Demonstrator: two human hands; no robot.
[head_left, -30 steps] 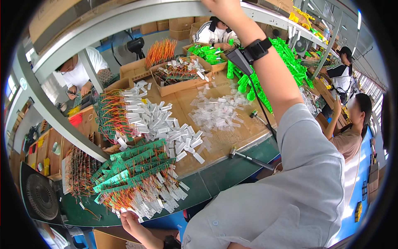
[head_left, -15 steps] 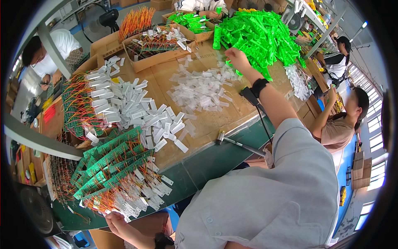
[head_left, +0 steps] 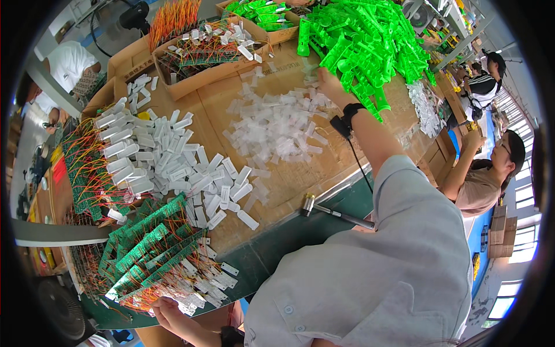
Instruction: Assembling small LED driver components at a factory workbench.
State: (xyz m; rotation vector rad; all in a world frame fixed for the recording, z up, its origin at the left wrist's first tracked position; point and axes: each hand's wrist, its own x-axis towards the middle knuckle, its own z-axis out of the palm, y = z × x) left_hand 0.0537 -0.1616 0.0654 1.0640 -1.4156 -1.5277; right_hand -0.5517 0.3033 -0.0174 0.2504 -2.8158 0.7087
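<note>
My right hand reaches to the near left edge of a heap of bright green, trough-shaped plastic parts. Its fingers look curled in beside one part's lower end; whatever they grip is hidden. Just left of it spreads a pile of small translucent plastic pieces. My left hand is low at the table's front left edge, fingertips drawn together, anything between them too small to make out. Right above it lie green circuit boards with orange and red wires and small white plates on the ends.
White oblong plastic pieces cover the left of the cardboard-topped table. A hammer lies on the front edge. A cable runs from my right wristband. Cardboard boxes stand behind; a metal post juts in left. A co-worker sits right.
My view has shifted, so the table sits a little left and higher. My right hand stays by the green heap, its fingers now against a part. The left hand remains beside the wired boards.
</note>
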